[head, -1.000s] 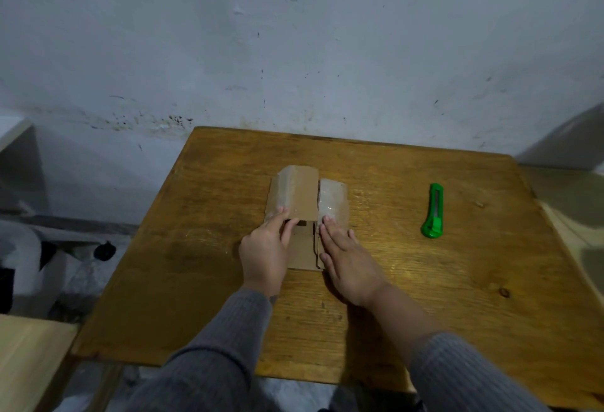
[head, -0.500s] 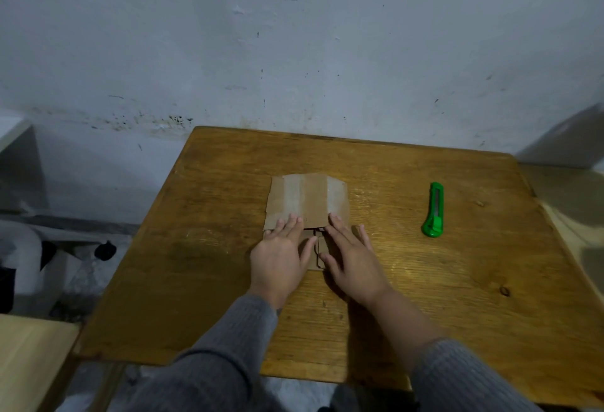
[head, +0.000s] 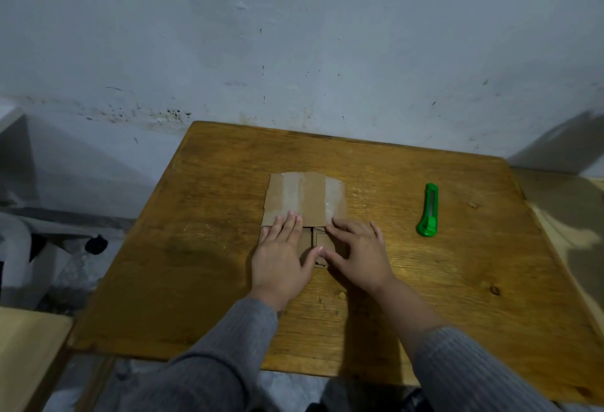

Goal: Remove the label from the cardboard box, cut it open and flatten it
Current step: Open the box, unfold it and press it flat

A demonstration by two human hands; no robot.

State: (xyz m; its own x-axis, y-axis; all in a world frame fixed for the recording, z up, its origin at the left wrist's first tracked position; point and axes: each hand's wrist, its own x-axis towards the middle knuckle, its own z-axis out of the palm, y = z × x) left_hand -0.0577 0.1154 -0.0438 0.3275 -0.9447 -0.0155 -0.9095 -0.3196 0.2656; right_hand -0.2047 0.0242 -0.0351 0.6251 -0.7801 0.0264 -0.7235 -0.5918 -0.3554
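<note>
The cut-open cardboard box (head: 305, 197) lies spread flat in the middle of the wooden table (head: 209, 248), brown with strips of clear tape across its far panels. My left hand (head: 281, 259) presses flat on its near left part, fingers straight. Over the near right part lies my right hand (head: 358, 253), fingers spread and pressing down. The near flaps are mostly hidden under both hands. No label can be made out.
A green utility knife (head: 428, 209) lies on the table to the right of the cardboard, apart from it. A grey wall stands right behind the table. A lighter wooden surface (head: 26, 353) sits at lower left, another (head: 575, 215) at far right.
The raised far panels have been pushed down and now lie flat. Both hands slid back toward me onto the near flaps.
</note>
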